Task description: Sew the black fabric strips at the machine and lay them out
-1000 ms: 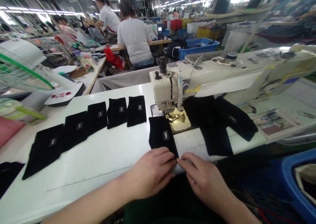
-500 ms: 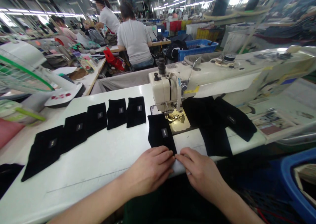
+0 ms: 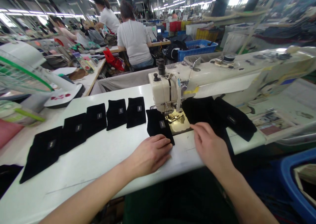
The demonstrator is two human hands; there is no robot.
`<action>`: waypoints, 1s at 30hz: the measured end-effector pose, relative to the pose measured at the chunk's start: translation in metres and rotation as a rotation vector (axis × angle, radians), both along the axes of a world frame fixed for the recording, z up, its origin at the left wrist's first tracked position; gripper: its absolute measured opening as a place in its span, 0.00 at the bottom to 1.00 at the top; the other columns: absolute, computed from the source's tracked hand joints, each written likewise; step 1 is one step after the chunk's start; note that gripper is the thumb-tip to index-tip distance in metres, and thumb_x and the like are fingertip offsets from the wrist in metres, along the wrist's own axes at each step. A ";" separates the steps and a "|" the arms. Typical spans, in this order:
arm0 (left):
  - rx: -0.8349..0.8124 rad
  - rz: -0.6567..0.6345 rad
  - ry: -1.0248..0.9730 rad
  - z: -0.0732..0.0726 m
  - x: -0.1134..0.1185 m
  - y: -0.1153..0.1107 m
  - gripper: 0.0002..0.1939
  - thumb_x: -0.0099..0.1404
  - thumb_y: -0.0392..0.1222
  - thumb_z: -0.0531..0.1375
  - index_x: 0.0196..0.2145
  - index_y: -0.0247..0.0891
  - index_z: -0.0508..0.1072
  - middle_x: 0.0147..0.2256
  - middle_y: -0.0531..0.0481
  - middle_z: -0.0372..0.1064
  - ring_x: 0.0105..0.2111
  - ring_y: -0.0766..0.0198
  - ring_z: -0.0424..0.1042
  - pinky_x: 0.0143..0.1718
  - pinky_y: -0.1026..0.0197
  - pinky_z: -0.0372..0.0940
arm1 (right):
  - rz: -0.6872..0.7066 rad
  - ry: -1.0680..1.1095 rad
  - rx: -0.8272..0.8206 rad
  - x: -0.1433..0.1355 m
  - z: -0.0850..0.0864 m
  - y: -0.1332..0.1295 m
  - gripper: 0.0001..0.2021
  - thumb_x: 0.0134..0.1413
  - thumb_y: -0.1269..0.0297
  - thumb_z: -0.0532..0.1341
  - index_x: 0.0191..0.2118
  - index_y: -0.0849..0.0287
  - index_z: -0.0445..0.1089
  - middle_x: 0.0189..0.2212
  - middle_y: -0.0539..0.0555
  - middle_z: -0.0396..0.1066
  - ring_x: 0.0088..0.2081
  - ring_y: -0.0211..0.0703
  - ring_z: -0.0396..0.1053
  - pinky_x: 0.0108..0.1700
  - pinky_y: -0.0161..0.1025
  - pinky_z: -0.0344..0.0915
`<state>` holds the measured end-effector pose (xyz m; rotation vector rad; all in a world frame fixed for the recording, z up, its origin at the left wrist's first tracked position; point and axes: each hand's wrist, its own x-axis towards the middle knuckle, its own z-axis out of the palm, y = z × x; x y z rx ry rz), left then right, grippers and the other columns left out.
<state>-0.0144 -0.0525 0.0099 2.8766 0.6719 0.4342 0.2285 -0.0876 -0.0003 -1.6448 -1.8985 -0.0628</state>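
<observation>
Left hand (image 3: 150, 153) lies flat, fingers pressed together, on the near edge of a black fabric piece (image 3: 158, 125) on the white desk (image 3: 98, 158) beside the sewing machine (image 3: 172, 89). Right hand (image 3: 209, 146), spread loosely, reaches over the dark fabric stack (image 3: 207, 112).

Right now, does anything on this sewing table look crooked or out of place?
Nothing looks damaged or spilled. The labelled black pieces lie in a tidy overlapping row left of the machine. The left hand rests on one piece by the presser foot. Only the dark pile by the right hand looks loosely heaped.
</observation>
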 end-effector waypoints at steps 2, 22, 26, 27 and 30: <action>-0.004 0.004 -0.004 0.000 -0.001 0.005 0.14 0.73 0.41 0.54 0.51 0.35 0.73 0.49 0.40 0.73 0.50 0.51 0.70 0.47 0.51 0.73 | -0.140 0.038 0.032 0.014 0.006 0.010 0.16 0.65 0.66 0.51 0.52 0.62 0.72 0.50 0.62 0.71 0.38 0.48 0.75 0.33 0.42 0.72; 0.028 0.054 -0.030 0.001 -0.002 0.047 0.14 0.73 0.40 0.54 0.50 0.35 0.76 0.47 0.39 0.74 0.48 0.54 0.73 0.48 0.50 0.73 | -0.388 0.236 0.083 0.045 0.017 0.037 0.17 0.63 0.54 0.57 0.42 0.59 0.78 0.34 0.57 0.78 0.33 0.48 0.73 0.38 0.43 0.67; 0.039 0.069 -0.062 -0.001 -0.002 0.056 0.14 0.72 0.41 0.55 0.48 0.35 0.77 0.46 0.40 0.75 0.47 0.55 0.73 0.48 0.51 0.73 | -0.396 0.392 0.295 0.043 0.032 0.028 0.15 0.61 0.56 0.61 0.40 0.61 0.80 0.34 0.57 0.79 0.33 0.45 0.74 0.39 0.40 0.68; 0.040 0.073 -0.064 -0.002 -0.003 0.058 0.14 0.72 0.41 0.55 0.48 0.36 0.77 0.46 0.40 0.75 0.47 0.55 0.73 0.48 0.51 0.73 | -0.403 0.396 0.337 0.042 0.036 0.025 0.14 0.60 0.57 0.62 0.40 0.62 0.80 0.34 0.58 0.80 0.33 0.45 0.75 0.39 0.39 0.68; 0.051 0.075 -0.069 -0.004 -0.003 0.065 0.13 0.72 0.41 0.56 0.48 0.36 0.77 0.46 0.40 0.74 0.47 0.55 0.73 0.48 0.51 0.73 | -0.409 0.344 0.409 0.040 0.047 0.014 0.13 0.59 0.58 0.62 0.39 0.61 0.81 0.34 0.58 0.80 0.35 0.47 0.76 0.41 0.39 0.70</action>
